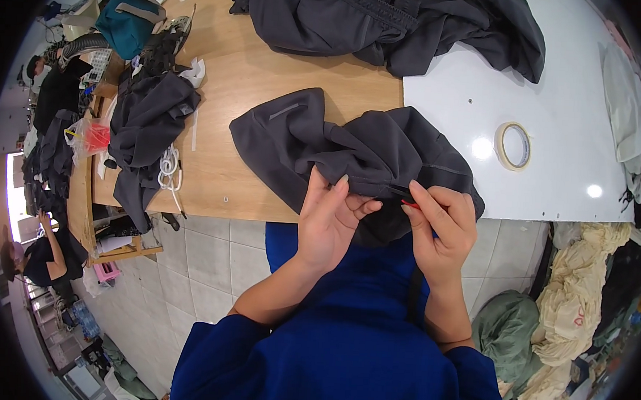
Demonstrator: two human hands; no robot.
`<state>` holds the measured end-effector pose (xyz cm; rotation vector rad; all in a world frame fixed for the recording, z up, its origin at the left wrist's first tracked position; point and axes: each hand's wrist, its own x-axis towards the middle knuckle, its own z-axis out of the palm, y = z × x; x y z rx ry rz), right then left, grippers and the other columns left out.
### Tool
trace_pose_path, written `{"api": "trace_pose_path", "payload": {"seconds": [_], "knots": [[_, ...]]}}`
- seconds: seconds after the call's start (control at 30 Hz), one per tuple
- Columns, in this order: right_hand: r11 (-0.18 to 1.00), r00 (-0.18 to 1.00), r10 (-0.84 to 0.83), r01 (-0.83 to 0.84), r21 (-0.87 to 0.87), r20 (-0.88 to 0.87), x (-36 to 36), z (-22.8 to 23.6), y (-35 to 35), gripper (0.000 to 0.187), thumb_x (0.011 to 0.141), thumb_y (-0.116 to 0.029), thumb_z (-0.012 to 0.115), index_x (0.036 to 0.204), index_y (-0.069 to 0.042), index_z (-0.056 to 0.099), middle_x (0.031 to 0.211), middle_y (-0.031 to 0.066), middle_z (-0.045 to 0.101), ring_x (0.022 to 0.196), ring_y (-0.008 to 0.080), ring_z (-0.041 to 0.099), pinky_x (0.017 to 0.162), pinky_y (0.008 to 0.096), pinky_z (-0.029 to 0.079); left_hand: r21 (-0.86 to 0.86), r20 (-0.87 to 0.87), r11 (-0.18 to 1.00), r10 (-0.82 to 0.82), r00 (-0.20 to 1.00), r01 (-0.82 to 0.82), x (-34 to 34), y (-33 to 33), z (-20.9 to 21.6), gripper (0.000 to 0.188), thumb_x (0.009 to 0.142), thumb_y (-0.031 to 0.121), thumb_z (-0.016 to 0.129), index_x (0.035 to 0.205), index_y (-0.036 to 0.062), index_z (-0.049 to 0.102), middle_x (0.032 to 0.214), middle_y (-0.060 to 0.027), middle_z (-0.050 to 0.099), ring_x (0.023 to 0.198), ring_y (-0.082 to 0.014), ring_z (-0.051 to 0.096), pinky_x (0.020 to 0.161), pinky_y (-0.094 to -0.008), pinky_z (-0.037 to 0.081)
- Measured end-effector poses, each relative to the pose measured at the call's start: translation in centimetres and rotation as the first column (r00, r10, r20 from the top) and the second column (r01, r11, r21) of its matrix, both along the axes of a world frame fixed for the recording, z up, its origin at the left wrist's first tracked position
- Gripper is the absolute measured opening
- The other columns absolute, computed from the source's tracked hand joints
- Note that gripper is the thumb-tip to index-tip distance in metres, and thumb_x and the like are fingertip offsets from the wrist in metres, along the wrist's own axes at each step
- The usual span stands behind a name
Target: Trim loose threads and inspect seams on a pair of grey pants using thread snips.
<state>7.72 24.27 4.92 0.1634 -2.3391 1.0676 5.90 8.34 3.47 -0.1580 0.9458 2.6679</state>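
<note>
A dark grey garment (pixel 389 142) lies bunched at the table's front edge, partly hanging over it. My left hand (pixel 326 226) pinches a seam of this garment between thumb and fingers. In my right hand (pixel 443 232), the closed fingers grip a small red-handled tool (pixel 409 203). Its thin dark tip reaches toward the seam, just right of the left fingers. Fingers hide most of the tool, so its exact kind does not show.
Another dark grey garment (pixel 330 19) is heaped at the far side. A tape roll (pixel 513 146) lies on the white board (pixel 572 104). Dark cloth (pixel 151 119) and a white cable (pixel 168 169) are on the left. Cream fabric (pixel 576 300) is piled at right; people work far left.
</note>
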Motion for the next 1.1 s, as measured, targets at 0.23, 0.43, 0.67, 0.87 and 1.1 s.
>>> {"api": "trace_pose_path", "payload": {"seconds": [0.23, 0.43, 0.67, 0.87, 1.1], "knots": [[0.999, 1.0, 0.014, -0.014, 0.035, -0.017, -0.1, 0.0, 0.1, 0.032, 0.061, -0.005, 0.076, 0.092, -0.009, 0.071, 0.075, 0.0022, 0.059, 0.063, 0.0162, 0.047, 0.054, 0.0253, 0.037, -0.003, 0.003, 1.0, 0.005, 1.0, -0.005, 0.1, 0.0, 0.1, 0.029, 0.098, 0.015, 0.03, 0.126, 0.0097, 0.037, 0.114, -0.0106, 0.058, 0.098, -0.0187, 0.062, 0.082, -0.0326, 0.051], [0.985, 0.999, 0.029, -0.023, -0.171, 0.035, 0.3, -0.6, 0.2, 0.034, 0.064, -0.001, 0.074, 0.098, -0.005, 0.068, 0.08, 0.0051, 0.059, 0.064, 0.0157, 0.049, 0.057, 0.0223, 0.039, 0.001, -0.011, 1.0, -0.018, 1.0, 0.018, 0.0, 0.1, 0.2, 0.031, 0.097, 0.015, 0.03, 0.128, 0.0094, 0.035, 0.116, -0.0112, 0.056, 0.102, -0.0204, 0.06, 0.088, -0.0345, 0.049], [0.771, 0.931, 0.198, 0.044, -0.635, 0.306, 1.3, -0.4, -0.6, 0.031, 0.071, 0.0, 0.073, 0.098, 0.0, 0.058, 0.082, 0.0032, 0.059, 0.071, 0.0053, 0.052, 0.062, 0.0181, 0.042, -0.04, 0.014, 0.999, 0.003, 1.0, -0.002, 0.6, 1.1, 0.5, 0.034, 0.097, 0.014, 0.033, 0.131, 0.0094, 0.03, 0.122, -0.0114, 0.051, 0.109, -0.0202, 0.055, 0.1, -0.0366, 0.039], [0.78, 0.936, 0.15, 0.087, -0.62, 0.319, 0.0, -0.8, -2.6, 0.02, 0.074, 0.002, 0.071, 0.09, 0.0, 0.058, 0.073, 0.0012, 0.06, 0.065, 0.0022, 0.052, 0.059, 0.0149, 0.041, -0.073, -0.008, 0.997, -0.021, 1.0, 0.02, 1.3, 1.4, -0.4, 0.036, 0.097, 0.015, 0.03, 0.133, 0.0085, 0.028, 0.126, -0.0141, 0.049, 0.114, -0.0228, 0.053, 0.1, -0.0369, 0.038], [0.753, 0.881, 0.285, 0.039, -0.657, 0.379, 1.1, -1.1, -1.7, 0.014, 0.076, 0.002, 0.069, 0.087, -0.001, 0.06, 0.07, -0.0012, 0.061, 0.062, 0.0022, 0.051, 0.056, 0.016, 0.041, 0.035, 0.038, 0.999, -0.017, 0.999, 0.016, 0.9, 1.2, 0.2, 0.033, 0.097, 0.013, 0.035, 0.128, 0.0069, 0.03, 0.121, -0.0114, 0.05, 0.107, -0.0186, 0.055, 0.099, -0.0346, 0.039]]}}
